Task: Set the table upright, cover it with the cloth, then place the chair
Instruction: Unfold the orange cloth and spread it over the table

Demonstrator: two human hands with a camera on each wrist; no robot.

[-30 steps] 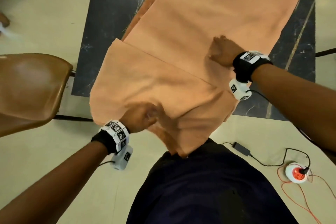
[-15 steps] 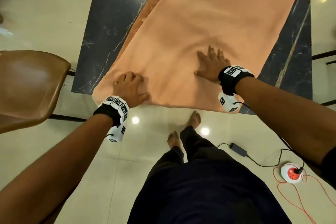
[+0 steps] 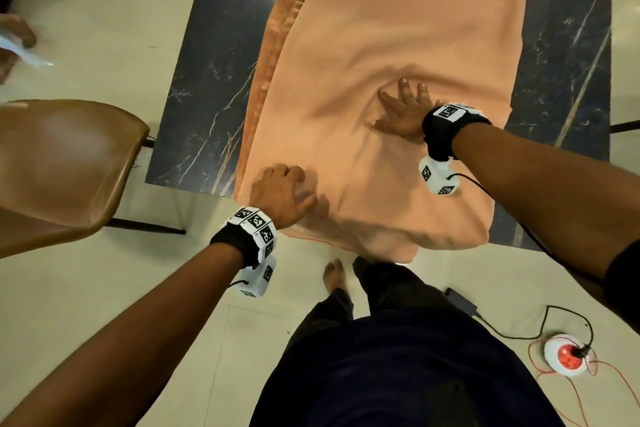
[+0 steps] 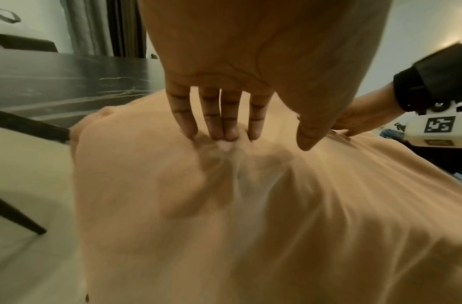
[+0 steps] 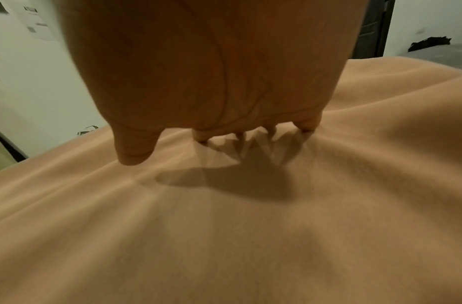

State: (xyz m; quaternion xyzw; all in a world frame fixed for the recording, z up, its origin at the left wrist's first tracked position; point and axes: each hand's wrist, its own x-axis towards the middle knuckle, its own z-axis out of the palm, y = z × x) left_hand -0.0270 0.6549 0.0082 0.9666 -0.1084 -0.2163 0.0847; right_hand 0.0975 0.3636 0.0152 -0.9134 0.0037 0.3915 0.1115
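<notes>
Head view, near edge: left hand (image 3: 280, 192) gathers a bunch of the cloth (image 3: 398, 45) at its near-left corner, fingers curled on it.
Head view, middle: right hand (image 3: 403, 111) lies flat, fingers spread, pressing the cloth onto the worktop (image 3: 214, 62).
Cloth axis: runs near to far; dark worktop bare on left and right.
Chair (image 3: 65, 163): left of the worktop, nearer the left hand.
Left wrist view: fingers (image 4: 216, 121) pinch a fold, probably; blurred.
Right wrist view: fingertips (image 5: 306, 124) touch the cloth; worktop hidden beneath.
</notes>
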